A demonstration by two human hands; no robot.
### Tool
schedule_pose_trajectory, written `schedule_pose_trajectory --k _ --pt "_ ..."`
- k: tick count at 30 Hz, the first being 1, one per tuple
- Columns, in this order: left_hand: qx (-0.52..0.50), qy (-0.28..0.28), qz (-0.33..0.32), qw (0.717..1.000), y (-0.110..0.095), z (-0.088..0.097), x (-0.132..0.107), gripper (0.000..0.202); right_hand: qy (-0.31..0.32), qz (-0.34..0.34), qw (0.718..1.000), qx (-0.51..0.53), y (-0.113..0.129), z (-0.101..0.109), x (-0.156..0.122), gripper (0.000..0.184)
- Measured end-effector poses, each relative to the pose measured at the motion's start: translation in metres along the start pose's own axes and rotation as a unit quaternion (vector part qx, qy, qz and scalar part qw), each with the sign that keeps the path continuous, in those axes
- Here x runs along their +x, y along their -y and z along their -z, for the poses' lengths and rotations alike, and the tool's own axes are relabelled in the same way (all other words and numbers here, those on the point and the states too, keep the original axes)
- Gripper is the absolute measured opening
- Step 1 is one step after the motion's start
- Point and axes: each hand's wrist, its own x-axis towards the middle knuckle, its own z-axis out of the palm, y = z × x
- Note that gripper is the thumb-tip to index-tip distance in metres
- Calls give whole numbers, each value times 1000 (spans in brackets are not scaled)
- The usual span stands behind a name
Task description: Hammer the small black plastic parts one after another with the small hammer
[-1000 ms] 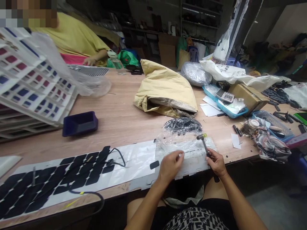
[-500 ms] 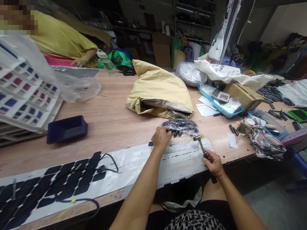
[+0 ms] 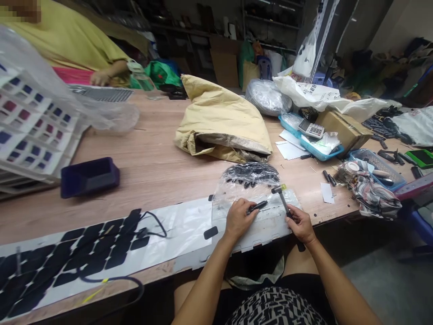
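My left hand (image 3: 237, 220) is closed on a small black clip-like part (image 3: 257, 206), holding it over the right end of a long white panel (image 3: 189, 230) that lies along the table's near edge. My right hand (image 3: 301, 224) grips the handle of a small hammer (image 3: 283, 203) with a black and yellow head, raised just above the panel. A clear plastic bag of black parts (image 3: 252, 177) lies right behind both hands. Black cells (image 3: 84, 257) and a black cable (image 3: 111, 280) cover the panel's left part.
A dark blue tray (image 3: 89, 176), a stack of white sheets with coloured squares (image 3: 30, 131), a yellow sack (image 3: 221, 122), blue baskets (image 3: 318, 149) and a cardboard box (image 3: 343, 128) stand on the wooden table (image 3: 162, 171). A person in a yellow shirt (image 3: 67, 40) works at the far left.
My left hand reached to the bag of black parts, then came back to the panel holding one black part. The right hand kept the hammer near the same place.
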Motion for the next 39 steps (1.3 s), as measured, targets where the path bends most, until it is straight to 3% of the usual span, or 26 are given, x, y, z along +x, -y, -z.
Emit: schedule_pose_trajectory --k 9,18,23,26,32,39 --pt "23 4 -1 1000 2 -4 3 22 -4 28 997 -71 3 0 0 47" --pt "-4 2 10 1000 3 -4 4 17 9 141 973 -182 38 -20 -13 44" --pt "-15 -5 10 1000 3 -4 4 16 33 209 949 -232 43 -24 -18 47" --pt "-16 -8 12 1000 3 -4 4 16 50 203 942 -264 40 -23 -19 45" --pt "-18 0 14 1000 1 -3 4 17 14 190 951 -245 36 -18 -18 45" --pt "-19 3 15 1000 0 -2 5 18 19 164 953 -254 31 -11 -11 43"
